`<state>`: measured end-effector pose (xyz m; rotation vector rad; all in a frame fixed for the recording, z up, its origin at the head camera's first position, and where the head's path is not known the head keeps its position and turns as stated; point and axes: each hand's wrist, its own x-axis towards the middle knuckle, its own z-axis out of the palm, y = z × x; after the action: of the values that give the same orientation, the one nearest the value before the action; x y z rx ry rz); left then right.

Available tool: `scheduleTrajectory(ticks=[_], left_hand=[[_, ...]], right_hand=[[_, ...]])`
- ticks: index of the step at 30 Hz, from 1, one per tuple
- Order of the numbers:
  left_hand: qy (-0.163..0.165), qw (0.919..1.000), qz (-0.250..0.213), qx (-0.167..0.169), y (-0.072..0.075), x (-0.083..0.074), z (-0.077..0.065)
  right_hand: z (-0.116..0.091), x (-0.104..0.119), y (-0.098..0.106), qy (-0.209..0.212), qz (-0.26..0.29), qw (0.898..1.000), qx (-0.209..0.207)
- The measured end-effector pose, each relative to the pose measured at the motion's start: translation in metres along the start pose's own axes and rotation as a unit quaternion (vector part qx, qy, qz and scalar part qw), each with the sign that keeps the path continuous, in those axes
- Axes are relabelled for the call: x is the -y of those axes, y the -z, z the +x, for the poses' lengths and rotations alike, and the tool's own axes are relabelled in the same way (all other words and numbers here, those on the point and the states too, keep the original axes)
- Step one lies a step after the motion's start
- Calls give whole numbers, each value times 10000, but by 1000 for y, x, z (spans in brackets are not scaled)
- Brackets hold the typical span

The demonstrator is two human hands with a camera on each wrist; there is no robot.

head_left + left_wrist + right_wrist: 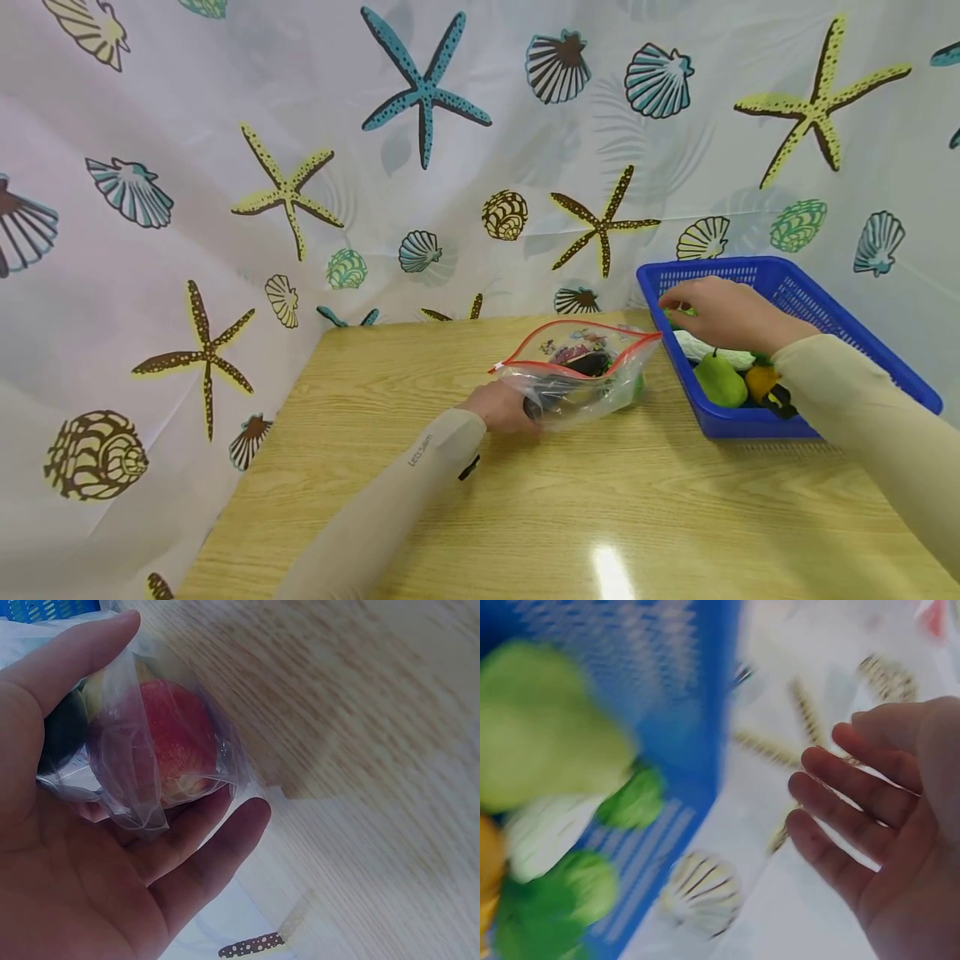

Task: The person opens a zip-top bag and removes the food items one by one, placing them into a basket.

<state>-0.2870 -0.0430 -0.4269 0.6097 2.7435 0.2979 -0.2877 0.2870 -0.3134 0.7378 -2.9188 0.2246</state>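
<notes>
My left hand (506, 407) holds the near left side of a clear zip bag (592, 410) with a red-edged, gaping mouth. In the left wrist view its thumb and fingers lie around the bag, which contains a red round fruit (184, 735) and a dark rounded item (64, 735). My right hand (723, 310) is over the left side of a blue basket (765, 427). Nothing is in its loosely bent fingers in the right wrist view. Below it in the basket are a green pear (720, 382), a white bumpy vegetable (731, 357) and an orange item (760, 383).
The wooden table (570, 517) carries the bag near its middle and the basket at the back right. A white curtain (480, 125) printed with starfish and shells hangs behind and along the left. Leafy green pieces (547, 915) lie in the basket, blurred.
</notes>
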Motion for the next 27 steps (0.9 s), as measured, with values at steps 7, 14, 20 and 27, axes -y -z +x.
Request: scheduleTrajectory(ticks=[7,14,20,27], left_hand=[[37,10000,-65,26,-1,1,1],[18,9997,-236,-52,-2,2,1],[-93,9991,-399,-73,-1,2,-1],[-169,9995,-254,-85,-1,2,-1]], right_hand=[[11,64,5,1210,-27,9900,-729],[20,96,-10,1807,148,9830,-272],[28,106,-28,2152,211,9763,-40],[36,111,-47,2378,22,9699,524]])
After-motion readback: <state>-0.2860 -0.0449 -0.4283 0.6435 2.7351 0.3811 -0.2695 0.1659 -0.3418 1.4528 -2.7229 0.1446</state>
